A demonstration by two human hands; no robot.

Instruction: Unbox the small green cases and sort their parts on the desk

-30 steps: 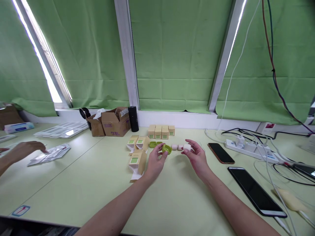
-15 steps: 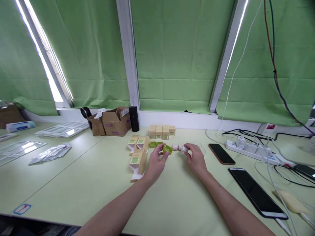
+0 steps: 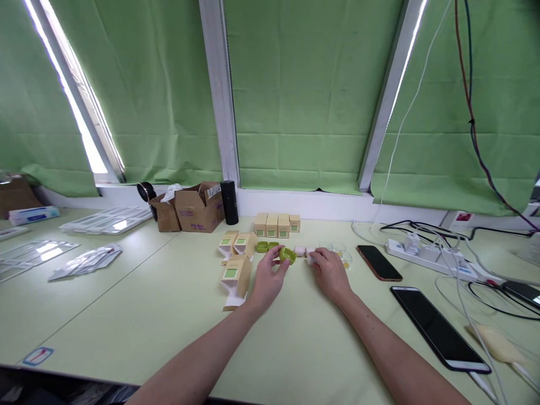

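My left hand (image 3: pixel 269 275) is closed on the rim of a small yellow-green cup (image 3: pixel 287 256), tilted so its hollow inside shows. My right hand (image 3: pixel 329 271) pinches a small pale pink-white piece (image 3: pixel 310 257), partly hidden by the fingers. Beside it stands another pale pink piece (image 3: pixel 299 251), close to the cup's right side. Behind my left fingers sit two small green square containers (image 3: pixel 262 247). Several clear round cups (image 3: pixel 338 246) lie just beyond my right hand, some with yellow in them. Left of my left hand are opened small kraft boxes (image 3: pixel 236 274).
Several closed kraft boxes (image 3: pixel 272 225) stand at the back. To the right lie two phones (image 3: pixel 378 262), a power strip (image 3: pixel 430 259) and tangled cables. Further left are a cardboard carton (image 3: pixel 198 209), a black cylinder (image 3: pixel 229 202), plastic packets (image 3: pixel 86 261) and clear trays (image 3: pixel 107 220).
My right hand has shifted slightly left, its fingers now curled lower around the pale piece. More of the clear cups shows behind it. My left hand holds the green cup almost unmoved.
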